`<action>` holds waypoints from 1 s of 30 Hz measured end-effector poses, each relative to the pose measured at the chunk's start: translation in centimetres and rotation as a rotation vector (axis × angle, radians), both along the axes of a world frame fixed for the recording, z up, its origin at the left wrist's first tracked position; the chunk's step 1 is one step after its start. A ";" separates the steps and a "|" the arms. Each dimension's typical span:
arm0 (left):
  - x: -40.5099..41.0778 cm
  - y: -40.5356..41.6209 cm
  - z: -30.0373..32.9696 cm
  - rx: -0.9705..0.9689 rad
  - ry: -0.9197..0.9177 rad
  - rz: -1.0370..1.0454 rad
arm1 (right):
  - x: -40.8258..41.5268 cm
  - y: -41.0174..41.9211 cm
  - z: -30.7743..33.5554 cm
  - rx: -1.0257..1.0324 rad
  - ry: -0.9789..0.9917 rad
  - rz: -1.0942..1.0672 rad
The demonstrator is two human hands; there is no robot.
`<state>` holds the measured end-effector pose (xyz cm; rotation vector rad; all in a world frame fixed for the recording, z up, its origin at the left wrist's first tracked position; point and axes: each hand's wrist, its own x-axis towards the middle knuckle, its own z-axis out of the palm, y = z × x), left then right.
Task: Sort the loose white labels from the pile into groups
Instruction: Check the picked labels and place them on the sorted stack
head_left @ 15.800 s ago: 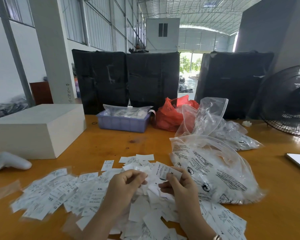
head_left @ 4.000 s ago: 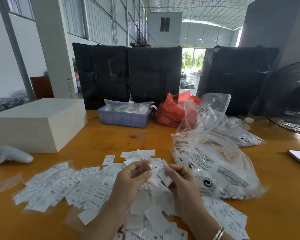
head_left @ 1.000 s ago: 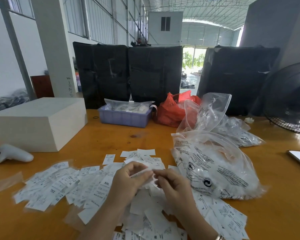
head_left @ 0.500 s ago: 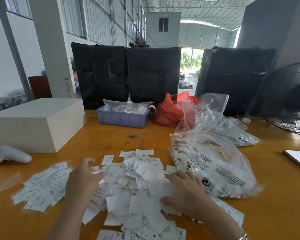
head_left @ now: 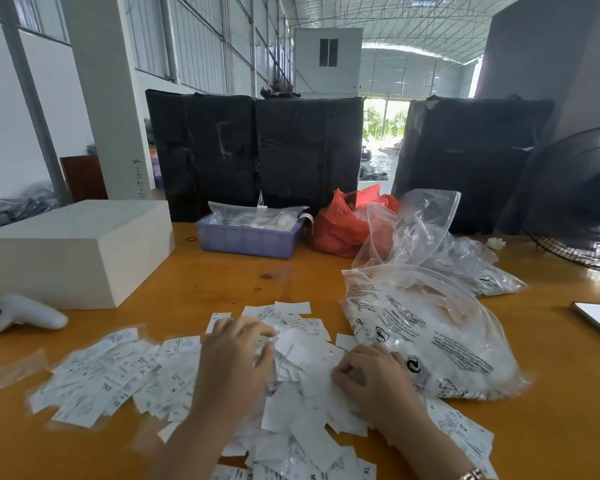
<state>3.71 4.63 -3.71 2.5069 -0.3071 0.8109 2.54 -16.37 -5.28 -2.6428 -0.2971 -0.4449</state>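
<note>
Loose white labels (head_left: 302,386), heaped just left of the printed plastic bag (head_left: 430,341): left hand (head_left: 236,362) spread flat, right hand (head_left: 371,375) curled, apparently gathering labels for grouping.

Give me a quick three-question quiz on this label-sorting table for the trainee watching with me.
1. True or false: both hands are down on the pile of loose white labels in the middle of the table.
2. Which container stands at the far side of the table, between the white box and the red bag?
A. a purple tray
B. a metal bucket
C. a cardboard carton
3. Fill in: the clear printed bag lies beside the person's ____ hand.

Key
1. True: the left hand and right hand both rest on the labels.
2. A, the purple tray.
3. right
</note>
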 end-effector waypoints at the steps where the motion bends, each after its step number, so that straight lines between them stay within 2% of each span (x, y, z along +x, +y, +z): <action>1: -0.1 -0.3 0.0 -0.015 0.007 -0.042 | 0.1 -0.1 0.0 0.040 -0.005 0.002; 9: -1.1 -2.5 -0.4 -0.248 0.210 -0.316 | -0.3 0.4 0.8 0.532 -0.069 -0.039; 14: -1.0 -2.9 -0.7 -0.369 0.377 -0.334 | -0.5 1.1 1.2 0.886 0.073 0.059; 19: -1.0 -2.8 -0.5 -0.454 0.444 -0.382 | -0.5 2.3 1.0 0.869 0.147 0.169; 24: -0.8 -2.6 -0.3 -0.615 0.374 -0.299 | -0.3 2.5 0.7 0.939 0.164 0.204; 28: -0.3 -1.5 0.5 -0.854 0.327 -0.145 | -0.1 1.7 0.7 1.083 0.065 0.066; 30: -0.3 -1.2 0.8 -0.941 0.328 -0.095 | 0.3 1.3 0.7 0.965 0.043 -0.056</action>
